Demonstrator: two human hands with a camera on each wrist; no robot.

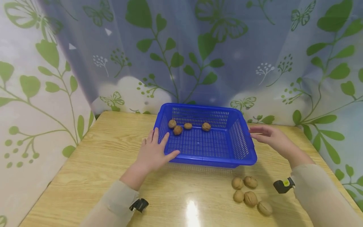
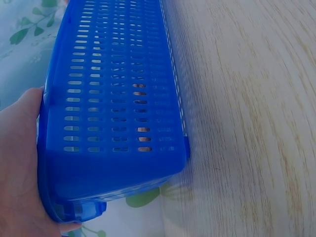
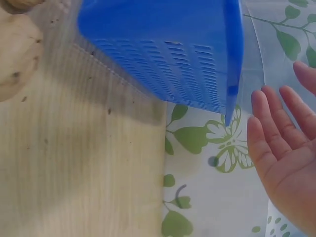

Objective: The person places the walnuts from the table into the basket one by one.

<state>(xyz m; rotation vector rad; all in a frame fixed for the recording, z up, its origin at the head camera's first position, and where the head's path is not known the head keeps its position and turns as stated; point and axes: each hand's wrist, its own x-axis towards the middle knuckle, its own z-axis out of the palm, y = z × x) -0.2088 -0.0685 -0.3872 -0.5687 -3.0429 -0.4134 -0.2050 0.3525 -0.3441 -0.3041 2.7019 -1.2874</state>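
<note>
- Left hand (image 1: 154,153): laid over the near left corner of the blue basket (image 1: 204,160), fingers spread and nearly straight toward the left rim, thumb pointing right along the near rim; forearm rising obliquely from the lower left.
- Right hand (image 1: 270,138): beside the basket's right rim, fingers extended, slightly bent and pointing left; the right wrist view shows a gap between fingertips and rim. Nothing is pinched.
- Blue basket: upright on the wooden tabletop (image 1: 119,142), between the hands.
- Walnuts inside (image 1: 177,130): four, three grouped toward the left, one farther right.
- Walnuts outside (image 1: 250,199): five, loosely clustered before the basket's near right corner, left of the right sleeve (image 1: 326,195).
</note>
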